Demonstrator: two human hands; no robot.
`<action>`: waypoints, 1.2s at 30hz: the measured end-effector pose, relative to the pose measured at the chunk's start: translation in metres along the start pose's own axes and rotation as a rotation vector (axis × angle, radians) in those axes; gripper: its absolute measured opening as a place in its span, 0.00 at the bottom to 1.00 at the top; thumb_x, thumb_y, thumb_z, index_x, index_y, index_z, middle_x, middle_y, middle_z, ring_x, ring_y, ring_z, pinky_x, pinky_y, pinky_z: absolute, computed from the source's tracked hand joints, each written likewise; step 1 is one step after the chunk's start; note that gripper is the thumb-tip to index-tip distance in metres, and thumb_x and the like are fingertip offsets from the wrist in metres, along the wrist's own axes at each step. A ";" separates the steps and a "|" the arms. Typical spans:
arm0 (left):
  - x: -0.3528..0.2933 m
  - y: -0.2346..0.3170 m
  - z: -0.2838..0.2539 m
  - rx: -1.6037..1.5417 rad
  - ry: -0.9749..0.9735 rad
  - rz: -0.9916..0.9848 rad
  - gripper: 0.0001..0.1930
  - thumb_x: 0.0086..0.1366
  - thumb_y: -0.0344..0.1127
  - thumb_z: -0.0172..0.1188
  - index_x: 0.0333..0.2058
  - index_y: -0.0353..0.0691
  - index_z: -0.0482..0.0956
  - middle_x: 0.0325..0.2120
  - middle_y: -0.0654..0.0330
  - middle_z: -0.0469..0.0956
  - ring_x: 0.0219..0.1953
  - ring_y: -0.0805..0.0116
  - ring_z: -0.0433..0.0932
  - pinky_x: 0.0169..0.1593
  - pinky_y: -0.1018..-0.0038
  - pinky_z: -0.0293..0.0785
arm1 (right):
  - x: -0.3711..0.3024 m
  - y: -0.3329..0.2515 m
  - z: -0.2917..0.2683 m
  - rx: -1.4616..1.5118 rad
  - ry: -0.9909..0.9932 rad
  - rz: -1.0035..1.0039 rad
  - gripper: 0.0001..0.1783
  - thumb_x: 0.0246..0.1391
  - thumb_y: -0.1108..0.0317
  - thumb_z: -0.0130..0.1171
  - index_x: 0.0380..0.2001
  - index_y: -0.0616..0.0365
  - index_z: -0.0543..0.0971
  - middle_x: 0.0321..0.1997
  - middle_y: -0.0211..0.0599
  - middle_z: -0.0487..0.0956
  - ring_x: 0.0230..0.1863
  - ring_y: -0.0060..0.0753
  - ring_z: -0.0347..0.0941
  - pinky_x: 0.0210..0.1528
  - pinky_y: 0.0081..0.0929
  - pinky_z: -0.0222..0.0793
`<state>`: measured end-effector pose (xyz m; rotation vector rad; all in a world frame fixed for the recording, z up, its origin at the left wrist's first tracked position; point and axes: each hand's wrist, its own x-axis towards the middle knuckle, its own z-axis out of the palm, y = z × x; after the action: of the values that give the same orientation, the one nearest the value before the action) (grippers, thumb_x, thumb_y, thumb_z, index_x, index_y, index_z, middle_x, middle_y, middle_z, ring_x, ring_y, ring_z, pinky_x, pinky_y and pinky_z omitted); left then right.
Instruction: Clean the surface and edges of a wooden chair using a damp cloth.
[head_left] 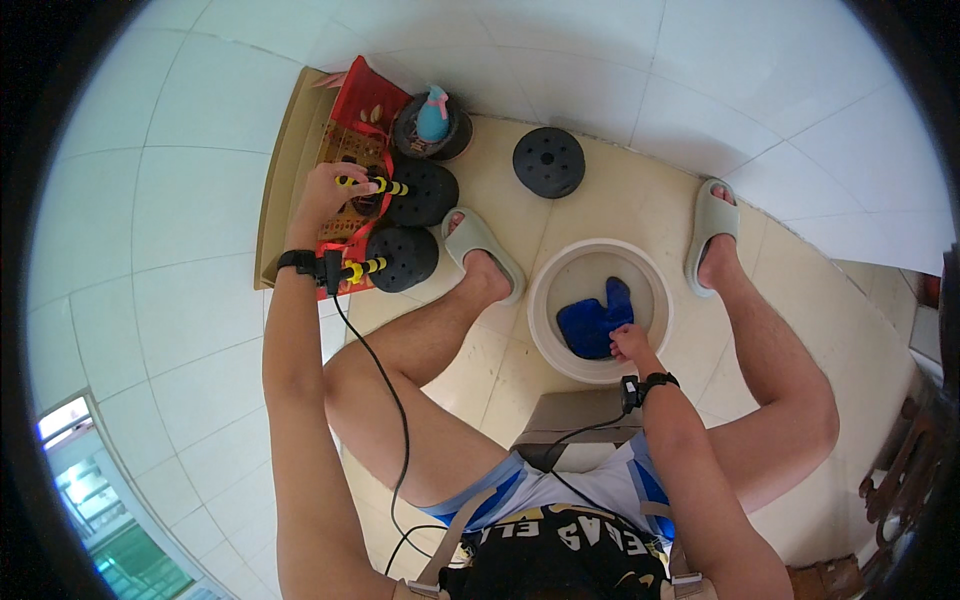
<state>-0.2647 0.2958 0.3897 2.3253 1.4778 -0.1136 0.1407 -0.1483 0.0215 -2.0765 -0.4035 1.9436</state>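
Note:
My left hand reaches to the far left, its fingers closed around a yellow-and-black striped handle. Beside that handle is a black round weight plate with holes. Nearer me, a second striped handle lies against another black plate. They look like dumbbells standing partly over a cardboard box. My right hand is closed on the edge of a dark blue cloth. The cloth lies in a white round basin that seems to hold water.
A separate black plate lies on the tiled floor near the wall. A light blue bottle-like object with a pink bow stands on a dark round item. Red-lined cardboard box stands along the left wall. My slippered feet flank the basin; cables hang from both wrists.

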 end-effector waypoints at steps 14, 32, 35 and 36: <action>0.023 0.008 0.000 -0.553 0.357 -0.241 0.48 0.75 0.70 0.25 0.43 0.29 0.84 0.40 0.42 0.85 0.48 0.47 0.82 0.62 0.58 0.69 | 0.002 0.009 -0.008 -0.012 -0.004 -0.001 0.10 0.63 0.64 0.61 0.40 0.60 0.79 0.29 0.39 0.82 0.24 0.33 0.80 0.23 0.36 0.79; 0.054 -0.026 -0.043 -0.802 0.040 -0.134 0.54 0.68 0.80 0.25 0.34 0.31 0.87 0.40 0.41 0.85 0.50 0.49 0.82 0.58 0.56 0.73 | -0.001 -0.005 0.011 0.024 -0.002 -0.016 0.09 0.62 0.65 0.62 0.37 0.61 0.79 0.26 0.38 0.82 0.22 0.33 0.78 0.21 0.36 0.76; 0.057 -0.005 0.006 -0.051 0.109 -0.293 0.54 0.67 0.81 0.26 0.33 0.31 0.85 0.38 0.41 0.85 0.50 0.50 0.82 0.58 0.55 0.73 | 0.003 0.004 -0.002 0.026 0.003 0.011 0.09 0.63 0.64 0.61 0.39 0.60 0.78 0.28 0.39 0.82 0.22 0.34 0.78 0.22 0.37 0.78; 0.055 -0.009 0.013 0.545 0.084 -0.323 0.53 0.68 0.81 0.27 0.32 0.30 0.84 0.37 0.40 0.84 0.49 0.49 0.82 0.57 0.55 0.74 | 0.003 -0.002 0.005 0.032 0.000 0.024 0.09 0.63 0.64 0.61 0.39 0.59 0.78 0.28 0.39 0.82 0.22 0.34 0.78 0.22 0.37 0.78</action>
<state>-0.2462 0.3411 0.3603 2.4824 2.0639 -0.5772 0.1359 -0.1454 0.0193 -2.0715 -0.3465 1.9503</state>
